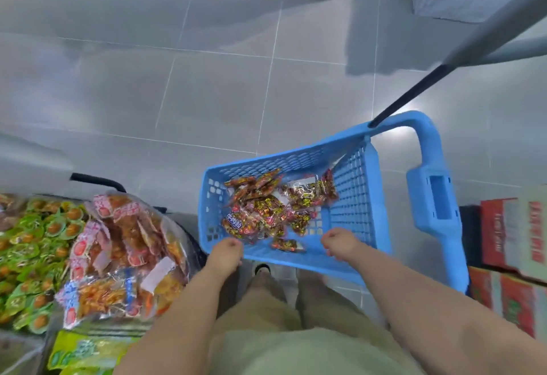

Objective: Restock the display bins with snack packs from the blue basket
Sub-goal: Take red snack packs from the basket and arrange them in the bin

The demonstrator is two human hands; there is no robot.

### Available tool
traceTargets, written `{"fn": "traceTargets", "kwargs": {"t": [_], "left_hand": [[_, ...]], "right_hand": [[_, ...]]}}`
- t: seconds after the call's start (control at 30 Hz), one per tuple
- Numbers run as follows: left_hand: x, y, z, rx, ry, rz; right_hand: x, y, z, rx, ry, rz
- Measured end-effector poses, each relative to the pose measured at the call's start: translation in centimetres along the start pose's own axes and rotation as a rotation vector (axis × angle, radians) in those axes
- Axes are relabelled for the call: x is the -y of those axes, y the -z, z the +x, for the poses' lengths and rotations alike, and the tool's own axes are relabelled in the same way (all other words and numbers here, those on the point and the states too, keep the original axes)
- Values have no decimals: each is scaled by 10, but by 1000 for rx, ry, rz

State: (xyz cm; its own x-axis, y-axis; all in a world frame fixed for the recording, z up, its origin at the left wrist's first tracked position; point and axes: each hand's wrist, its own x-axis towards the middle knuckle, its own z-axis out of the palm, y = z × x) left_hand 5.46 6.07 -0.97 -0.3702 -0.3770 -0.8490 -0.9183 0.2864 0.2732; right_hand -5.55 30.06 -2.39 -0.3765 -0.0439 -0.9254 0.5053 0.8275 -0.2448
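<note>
A blue basket (358, 197) with mesh walls and a long blue handle (435, 194) is tilted in front of me above the floor. Several small red and yellow snack packs (272, 211) lie loose on its bottom. My left hand (225, 253) grips the basket's near rim at its left corner. My right hand (340, 244) grips the same rim further right. At the left, a display bin holds green snack packs (32, 250), and a clear bag of pink and orange snack packs (118, 259) lies beside them.
Grey tiled floor (207, 93) stretches ahead. Red cartons (509, 238) are stacked at the right. A grey shelf leg with a black foot (414, 93) slants down to the basket handle. Green packets (85, 351) lie at the bottom left. My legs and a shoe (262, 269) are below the basket.
</note>
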Motion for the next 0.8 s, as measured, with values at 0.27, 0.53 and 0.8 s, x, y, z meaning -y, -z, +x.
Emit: {"fn": "traceTargets", "kwargs": {"t": [0.27,0.53,0.8], "left_hand": [[-29,-4,65,65,-75,66],[-32,-25,113,54,-45,-7],[-24,-34,127,48,-16,-90]], "right_hand": [[14,-4,72,48,-195,568],[52,-7,158,-232,-115,545],[64,-17,200,-350,-126,161]]}}
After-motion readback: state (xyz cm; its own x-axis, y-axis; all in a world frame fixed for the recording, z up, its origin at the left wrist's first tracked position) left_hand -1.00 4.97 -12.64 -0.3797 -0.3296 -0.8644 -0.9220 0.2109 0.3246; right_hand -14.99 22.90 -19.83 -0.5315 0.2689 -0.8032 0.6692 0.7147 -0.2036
